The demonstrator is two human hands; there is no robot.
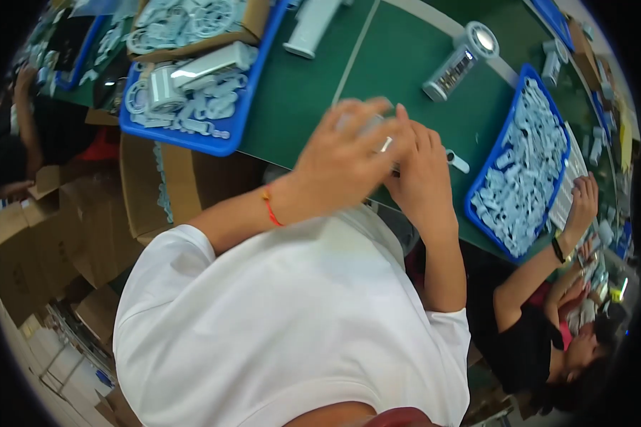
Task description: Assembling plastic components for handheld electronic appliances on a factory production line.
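Observation:
Both my hands meet over the near edge of the green table. My left hand (pixel 342 160), a red cord at its wrist, is blurred, its fingers curled over a pale, shiny part (pixel 372 127). My right hand (pixel 424 171) is closed against the other side of that part. Fingers cover most of it, so its full shape cannot be made out. Just right of my right hand lies a small pale strip-shaped piece (pixel 458 161) with a dark spot at one end. Farther off, a pale device with a round head and a see-through body (pixel 452 67) lies on the table.
A blue tray (pixel 236 135) at the left holds pale plastic parts and a cardboard box (pixel 260 21). Another blue tray (pixel 472 206), full of small pale pieces, lies at the right. A pale housing (pixel 312 28) lies beyond my hands. A co-worker's arm (pixel 534 274) reaches in at the right.

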